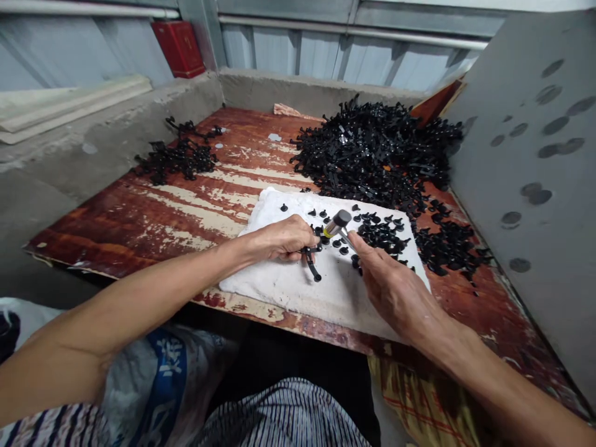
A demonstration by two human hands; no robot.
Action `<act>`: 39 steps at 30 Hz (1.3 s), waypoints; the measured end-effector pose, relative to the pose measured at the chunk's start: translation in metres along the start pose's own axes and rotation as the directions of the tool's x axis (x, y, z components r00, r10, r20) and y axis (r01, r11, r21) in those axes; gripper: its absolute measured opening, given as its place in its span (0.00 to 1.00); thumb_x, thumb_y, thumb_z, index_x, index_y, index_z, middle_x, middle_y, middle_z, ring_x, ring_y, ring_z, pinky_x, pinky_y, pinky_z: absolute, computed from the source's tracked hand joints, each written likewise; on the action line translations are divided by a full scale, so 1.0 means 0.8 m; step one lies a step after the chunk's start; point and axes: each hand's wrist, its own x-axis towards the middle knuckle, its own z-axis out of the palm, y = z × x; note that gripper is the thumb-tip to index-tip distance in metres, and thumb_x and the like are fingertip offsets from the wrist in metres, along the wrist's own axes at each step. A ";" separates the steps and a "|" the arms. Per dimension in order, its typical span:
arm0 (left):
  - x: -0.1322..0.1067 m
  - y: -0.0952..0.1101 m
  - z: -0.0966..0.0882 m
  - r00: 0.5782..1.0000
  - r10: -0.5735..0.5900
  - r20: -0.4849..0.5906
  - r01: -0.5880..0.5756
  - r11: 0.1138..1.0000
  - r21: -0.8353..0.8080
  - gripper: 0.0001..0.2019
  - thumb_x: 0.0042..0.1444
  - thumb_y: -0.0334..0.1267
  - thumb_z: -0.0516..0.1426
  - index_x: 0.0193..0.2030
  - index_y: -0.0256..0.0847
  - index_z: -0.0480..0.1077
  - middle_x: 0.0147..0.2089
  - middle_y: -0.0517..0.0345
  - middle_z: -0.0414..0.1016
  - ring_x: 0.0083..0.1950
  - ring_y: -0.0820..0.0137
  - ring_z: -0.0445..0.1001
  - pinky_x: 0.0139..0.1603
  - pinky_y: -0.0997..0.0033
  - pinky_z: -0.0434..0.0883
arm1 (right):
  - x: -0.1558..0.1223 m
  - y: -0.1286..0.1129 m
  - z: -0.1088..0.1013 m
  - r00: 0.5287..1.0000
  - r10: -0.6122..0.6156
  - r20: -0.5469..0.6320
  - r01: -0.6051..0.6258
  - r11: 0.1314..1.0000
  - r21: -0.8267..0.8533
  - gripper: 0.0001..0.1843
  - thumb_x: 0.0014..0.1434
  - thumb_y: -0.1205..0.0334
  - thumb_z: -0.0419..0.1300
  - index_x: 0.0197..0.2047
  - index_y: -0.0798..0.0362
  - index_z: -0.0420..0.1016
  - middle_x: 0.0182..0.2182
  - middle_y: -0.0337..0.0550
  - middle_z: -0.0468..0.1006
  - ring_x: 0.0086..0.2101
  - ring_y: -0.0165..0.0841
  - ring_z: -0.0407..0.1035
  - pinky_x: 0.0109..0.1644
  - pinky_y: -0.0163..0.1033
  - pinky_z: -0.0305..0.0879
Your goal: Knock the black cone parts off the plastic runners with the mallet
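My left hand [293,238] is closed on a slim black plastic part [311,264], one end of which sticks out below my fingers over the white cloth. My right hand [386,279] grips the handle of a small mallet [339,223] with a dark cylindrical head and a yellow band. The mallet head is just to the right of my left fingertips, above the cloth; whether it touches the part I cannot tell. Small round-based black pieces [379,234] lie scattered and heaped on the white cloth [279,288] around both hands.
A large heap of black parts [372,149] covers the back right of the worn red-brown board [153,214]. A smaller pile [179,155] lies back left. A grey panel [526,167] bounds the right side, and a concrete ledge [139,118] the left.
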 end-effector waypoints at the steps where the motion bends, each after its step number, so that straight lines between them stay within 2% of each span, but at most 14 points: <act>1: 0.000 0.001 0.001 1.000 -0.007 -0.008 0.008 1.000 0.010 0.11 0.53 0.31 0.53 0.20 0.37 0.65 0.14 0.61 0.64 0.10 0.81 0.55 0.11 0.79 0.48 | 0.000 0.003 0.001 0.999 -0.005 0.037 0.006 0.999 -0.034 0.28 0.52 0.68 0.55 0.57 0.48 0.74 0.31 0.47 0.77 0.33 0.41 0.73 0.39 0.50 0.73; 5: -0.001 0.004 0.000 1.000 -0.008 -0.023 0.009 0.999 0.047 0.11 0.54 0.31 0.53 0.21 0.37 0.65 0.17 0.59 0.67 0.10 0.81 0.55 0.11 0.77 0.47 | 0.000 0.011 0.002 0.985 -0.120 0.125 0.147 0.961 -0.235 0.31 0.56 0.67 0.49 0.63 0.52 0.66 0.31 0.47 0.77 0.29 0.39 0.71 0.36 0.49 0.72; 9: -0.011 0.006 -0.002 0.998 0.056 0.000 -0.056 0.988 0.146 0.12 0.56 0.33 0.53 0.21 0.36 0.67 0.14 0.61 0.64 0.10 0.81 0.54 0.12 0.77 0.47 | 0.007 0.000 -0.004 0.991 -0.111 0.080 0.125 0.974 -0.189 0.21 0.59 0.65 0.49 0.54 0.50 0.71 0.27 0.41 0.75 0.25 0.33 0.67 0.32 0.42 0.70; 12: -0.022 0.011 0.007 0.983 0.146 0.109 -0.161 0.977 0.140 0.12 0.56 0.35 0.53 0.23 0.37 0.66 0.20 0.58 0.71 0.13 0.81 0.57 0.13 0.78 0.50 | 0.011 -0.008 -0.004 0.999 0.031 -0.024 -0.032 0.999 -0.004 0.09 0.59 0.57 0.56 0.40 0.51 0.72 0.24 0.37 0.71 0.22 0.29 0.63 0.26 0.35 0.64; 14: -0.029 0.015 0.018 0.956 0.207 0.210 -0.240 0.960 0.147 0.12 0.57 0.35 0.52 0.23 0.37 0.65 0.21 0.59 0.71 0.14 0.81 0.58 0.15 0.79 0.53 | 0.009 -0.010 0.001 0.978 0.201 0.063 -0.209 0.961 0.179 0.10 0.56 0.53 0.59 0.34 0.51 0.68 0.19 0.33 0.65 0.18 0.27 0.59 0.19 0.32 0.58; 16: -0.036 0.017 0.027 0.931 0.242 0.272 -0.297 0.937 0.184 0.12 0.58 0.35 0.52 0.23 0.37 0.65 0.20 0.62 0.68 0.16 0.81 0.59 0.16 0.80 0.55 | 0.002 -0.011 0.007 0.920 0.333 0.206 -0.386 0.861 0.332 0.13 0.55 0.51 0.60 0.32 0.51 0.64 0.16 0.28 0.61 0.14 0.24 0.54 0.14 0.30 0.51; 18: -0.042 0.014 0.032 0.934 0.280 0.221 -0.324 0.924 0.201 0.11 0.58 0.38 0.54 0.26 0.37 0.66 0.20 0.64 0.65 0.18 0.81 0.60 0.18 0.80 0.55 | -0.007 -0.012 0.012 0.883 0.390 0.261 -0.467 0.772 0.431 0.14 0.55 0.50 0.61 0.32 0.51 0.63 0.15 0.27 0.60 0.13 0.23 0.52 0.13 0.29 0.50; 20: -0.050 0.007 0.034 0.951 0.301 0.072 -0.308 0.942 0.131 0.11 0.57 0.44 0.57 0.32 0.37 0.68 0.22 0.65 0.66 0.22 0.80 0.63 0.20 0.81 0.58 | -0.014 -0.011 0.013 0.887 0.409 0.212 -0.458 0.734 0.501 0.15 0.55 0.50 0.61 0.33 0.51 0.63 0.16 0.27 0.61 0.13 0.22 0.53 0.13 0.28 0.51; 23: -0.063 -0.005 0.044 0.974 0.205 -0.095 -0.220 0.954 -0.202 0.17 0.52 0.48 0.62 0.40 0.38 0.67 0.31 0.60 0.70 0.31 0.74 0.71 0.25 0.78 0.66 | -0.019 -0.010 0.015 0.892 0.436 0.119 -0.422 0.708 0.567 0.15 0.54 0.50 0.63 0.34 0.50 0.63 0.16 0.27 0.63 0.13 0.23 0.55 0.14 0.28 0.53; 26: -0.070 -0.006 0.065 0.993 0.095 -0.066 -0.115 0.829 -0.547 0.20 0.44 0.43 0.67 0.40 0.37 0.66 0.35 0.57 0.72 0.34 0.72 0.74 0.28 0.75 0.71 | -0.017 -0.009 0.020 0.888 0.453 0.080 -0.407 0.692 0.596 0.15 0.55 0.50 0.62 0.35 0.50 0.63 0.16 0.27 0.65 0.14 0.23 0.56 0.14 0.27 0.54; 28: -0.069 -0.001 0.078 0.996 0.072 -0.058 -0.092 0.748 -0.658 0.17 0.44 0.39 0.68 0.36 0.35 0.67 0.32 0.58 0.72 0.30 0.73 0.74 0.25 0.75 0.71 | -0.016 -0.010 0.025 0.895 0.435 0.097 -0.402 0.695 0.596 0.14 0.56 0.50 0.62 0.34 0.50 0.63 0.16 0.28 0.65 0.14 0.22 0.55 0.14 0.27 0.53; 32: -0.054 0.011 0.075 0.991 0.002 -0.136 -0.095 0.725 -0.683 0.06 0.55 0.30 0.59 0.29 0.34 0.67 0.26 0.57 0.72 0.18 0.79 0.66 0.15 0.80 0.63 | -0.026 -0.011 0.025 0.908 0.387 0.161 -0.407 0.723 0.558 0.16 0.58 0.48 0.60 0.35 0.52 0.66 0.17 0.31 0.68 0.13 0.22 0.56 0.14 0.27 0.53; 36: -0.032 0.016 0.047 0.979 -0.046 -0.200 -0.084 0.798 -0.597 0.10 0.58 0.25 0.56 0.25 0.32 0.66 0.27 0.53 0.75 0.13 0.88 0.53 0.11 0.83 0.47 | -0.044 -0.009 0.016 0.885 0.448 0.130 -0.434 0.687 0.583 0.18 0.58 0.45 0.60 0.37 0.53 0.67 0.17 0.31 0.69 0.12 0.22 0.57 0.13 0.27 0.51; 39: -0.017 0.017 0.037 0.972 -0.073 -0.222 -0.059 0.842 -0.536 0.12 0.58 0.25 0.56 0.23 0.33 0.64 0.25 0.52 0.75 0.11 0.89 0.48 0.11 0.82 0.43 | -0.055 -0.006 0.014 0.866 0.488 0.108 -0.438 0.637 0.634 0.17 0.58 0.46 0.60 0.36 0.53 0.68 0.17 0.31 0.69 0.12 0.21 0.56 0.13 0.27 0.52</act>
